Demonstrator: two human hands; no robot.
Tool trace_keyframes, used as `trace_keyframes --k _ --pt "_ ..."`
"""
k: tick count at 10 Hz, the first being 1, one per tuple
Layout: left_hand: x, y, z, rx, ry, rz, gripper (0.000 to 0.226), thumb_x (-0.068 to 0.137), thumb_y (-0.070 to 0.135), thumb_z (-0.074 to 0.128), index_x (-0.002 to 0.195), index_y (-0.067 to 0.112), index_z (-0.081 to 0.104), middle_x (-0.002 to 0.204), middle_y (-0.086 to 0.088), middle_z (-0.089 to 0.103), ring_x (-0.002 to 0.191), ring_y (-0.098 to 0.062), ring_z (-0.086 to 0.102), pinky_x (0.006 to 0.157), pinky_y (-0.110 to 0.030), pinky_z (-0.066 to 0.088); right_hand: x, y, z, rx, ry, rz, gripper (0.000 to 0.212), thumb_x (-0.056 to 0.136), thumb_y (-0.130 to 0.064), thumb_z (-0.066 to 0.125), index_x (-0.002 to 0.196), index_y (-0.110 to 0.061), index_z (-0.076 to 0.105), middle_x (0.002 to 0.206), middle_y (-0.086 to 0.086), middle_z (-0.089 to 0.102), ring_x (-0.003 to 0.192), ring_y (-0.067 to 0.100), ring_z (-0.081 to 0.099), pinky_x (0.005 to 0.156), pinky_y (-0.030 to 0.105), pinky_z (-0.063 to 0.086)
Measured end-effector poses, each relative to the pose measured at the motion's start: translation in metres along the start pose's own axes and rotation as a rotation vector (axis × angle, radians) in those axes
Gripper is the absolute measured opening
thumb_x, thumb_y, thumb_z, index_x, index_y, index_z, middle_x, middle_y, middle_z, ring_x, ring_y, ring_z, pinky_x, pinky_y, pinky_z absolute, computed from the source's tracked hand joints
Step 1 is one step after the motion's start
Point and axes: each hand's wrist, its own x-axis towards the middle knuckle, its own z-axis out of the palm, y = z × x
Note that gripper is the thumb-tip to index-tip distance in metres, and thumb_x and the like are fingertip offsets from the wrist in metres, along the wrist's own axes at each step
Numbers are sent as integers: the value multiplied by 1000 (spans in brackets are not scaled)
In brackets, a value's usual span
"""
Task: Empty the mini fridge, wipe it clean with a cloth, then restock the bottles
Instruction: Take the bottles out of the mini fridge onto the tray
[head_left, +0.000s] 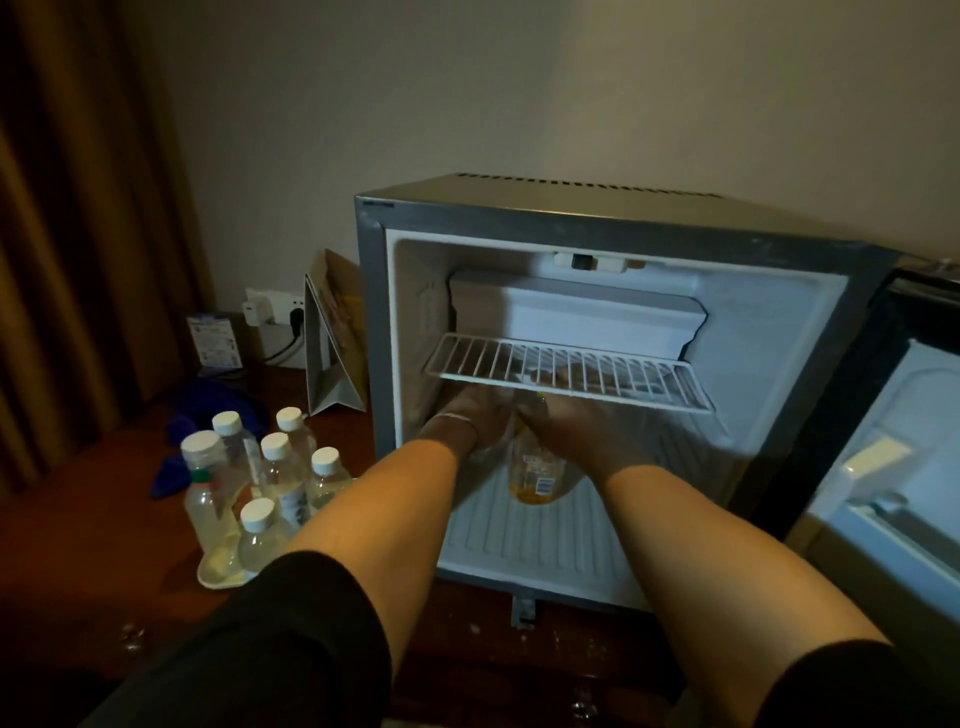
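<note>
Both hands were reached into the lower compartment of the open mini fridge (613, 228), under the wire shelf (566, 366). The right hand (569, 423) was seen closed around the upper part of a bottle of orange-yellow drink (537, 475), which stood on the ribbed fridge floor near the front. The left hand (470, 415) was placed just beside it, seemingly against a clear bottle (its fingers were too dim and hidden to be judged curled or straight).

Seven white-capped bottles (275, 467) were gathered outside on a pale tray (218, 571) on the wooden tabletop (78, 545), and a blue cloth (208, 410) lay behind them, apparently unused. Whether this was emptying or restocking could not be settled from the view alone; emptying was judged likelier.

If so, the gripped bottle would need to be lifted clear below the shelf, drawn out over the front lip, and set upright by the tray.
</note>
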Motion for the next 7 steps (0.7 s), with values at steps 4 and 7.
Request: trace_keyframes --k 4,7 --pt "3 1 13 0 -38 119 39 103 23 37 138 11 49 147 -12 43 138 -29 34 112 -30 12 7 12 12 0 51 -2 47 96 -51 55 128 -18 62 124 13 66 114 31 59 91 35 45" --pt "-28 6 -11 -285 125 25 38 99 31 50 128 10 59 130 -15 61 121 -33 56 98 -34 42 -10 -1 -4 60 27 18 43 92 -43 38 106 -15 68 120 19 66 111 35 60 92 38 44"
